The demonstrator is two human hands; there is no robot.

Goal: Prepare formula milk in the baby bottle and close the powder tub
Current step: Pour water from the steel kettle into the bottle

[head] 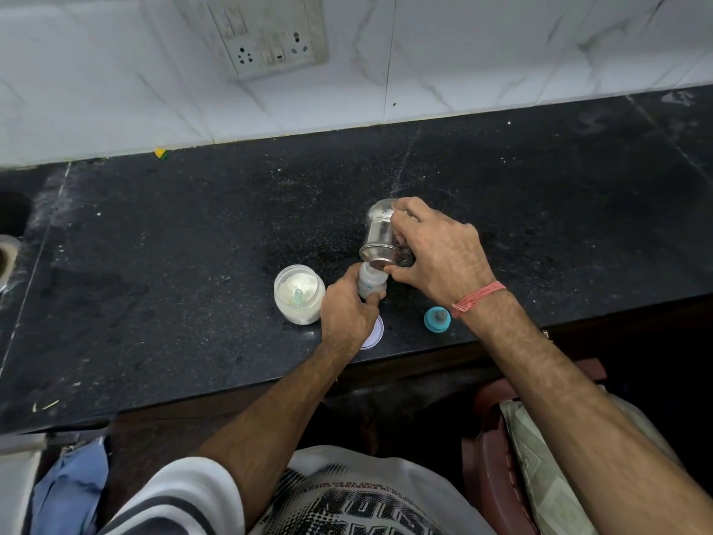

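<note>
**Steel tumbler tipped over the baby bottle at the bench edge**

Nearest the camera is a white T-shirt (pixel 370 500) with a black halftone print; its lettering appears upside down and is too broken up to read beyond scattered capitals. A white sleeve with dark stripes (pixel 181 500) covers the upper left arm.

Both forearms reach forward over the black speckled bench (pixel 193 233). The left hand (pixel 347 307) is wrapped around the baby bottle (pixel 368 285), which stands upright near the front edge; a small blue mark shows on the bottle's side, but it is too small to read. The right hand (pixel 436 252), with a red thread band (pixel 476 299) at the wrist, grips a steel tumbler (pixel 380 233) tilted steeply, its open rim lowered to the bottle's mouth. Whether liquid is running cannot be told.

Just left of the bottle stands the open powder tub (pixel 299 299), clear-walled, holding white powder with a pale blue scoop (pixel 298 296) stuck into it. A white round lid (pixel 373 332) lies flat on the bench, partly hidden under the left wrist. To the right, apart from the bottle, a teal bottle cap with its teat (pixel 437 318) sits on the bench.

On the white marble-look wall tiles behind, a grimy switch and socket plate (pixel 266 36) is mounted; no markings on it can be read.
</note>
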